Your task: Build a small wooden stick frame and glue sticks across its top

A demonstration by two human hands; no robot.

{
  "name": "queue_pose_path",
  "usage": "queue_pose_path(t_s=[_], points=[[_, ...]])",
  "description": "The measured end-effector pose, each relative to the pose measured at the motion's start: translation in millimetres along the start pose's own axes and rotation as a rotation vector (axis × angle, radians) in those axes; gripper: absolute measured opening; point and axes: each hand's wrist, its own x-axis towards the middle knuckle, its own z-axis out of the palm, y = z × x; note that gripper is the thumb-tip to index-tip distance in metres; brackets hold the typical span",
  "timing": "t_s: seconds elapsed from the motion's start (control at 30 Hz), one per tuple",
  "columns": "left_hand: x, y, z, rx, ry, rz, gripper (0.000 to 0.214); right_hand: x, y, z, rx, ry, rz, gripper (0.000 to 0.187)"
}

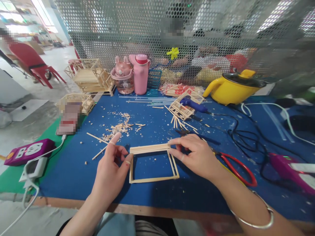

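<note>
A rectangular frame of thin wooden sticks (153, 178) lies flat on the blue table top (73, 170) near the front edge. My left hand (110, 167) pinches the frame's left top corner between thumb and fingers, index finger raised. My right hand (194, 154) pinches the right end of the frame's top bar, where several sticks lie side by side. Both hands rest on the table at the frame's two upper corners.
Red-handled scissors (236, 167) lie just right of my right hand. A purple glue gun (287, 167), a blue glue gun (194, 105), black cables, a yellow pot (233, 88), pink bottles (140, 73), stick models (91, 77), stick scraps (118, 126), a phone (69, 118) and a power strip (27, 151) surround the work area.
</note>
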Motion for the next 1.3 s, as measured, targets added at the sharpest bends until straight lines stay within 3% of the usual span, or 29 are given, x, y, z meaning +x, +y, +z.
queue_pose_path(t_s=[0.13,0.23,0.37,0.47,0.6,0.77,1.0,1.1,1.2,1.3], points=[[-3.0,5.3,-1.9,0.069,0.061,0.033,0.062,-4.3,11.5,-9.0,0.065,0.106,0.206,0.019],[0.6,17.0,-4.1,0.229,0.092,0.223,0.047,-6.8,19.6,-9.3,0.105,0.106,0.298,0.019],[17.8,36.0,2.4,0.398,-0.232,0.593,0.016,-8.7,17.9,-3.1,0.201,-0.007,0.356,0.017],[31.7,41.1,14.5,0.487,-0.372,0.659,0.019,-10.5,10.2,1.7,0.324,-0.082,0.364,0.011],[40.3,35.3,25.4,0.475,-0.396,0.665,0.019,-13.1,3.8,4.8,0.401,-0.184,0.373,0.008],[39.0,27.8,25.7,0.455,-0.4,0.665,0.02,-13.1,5.6,5.2,0.409,-0.289,0.44,0.014],[36.8,26.5,32.0,0.469,-0.357,0.719,0.023,-14.1,9.1,5.3,0.441,-0.328,0.448,0.016],[36.9,30.2,24.1,0.402,-0.359,0.702,0.018,-14.8,9.7,5.7,0.434,-0.323,0.437,0.016],[33.8,30.0,2.2,0.305,-0.212,0.553,0.019,-16.1,11.7,7.8,0.424,-0.249,0.393,0.011],[23.5,19.0,-20.6,0.281,0.068,0.233,0.025,-16.7,13.0,9.8,0.299,-0.094,0.225,0.008]])
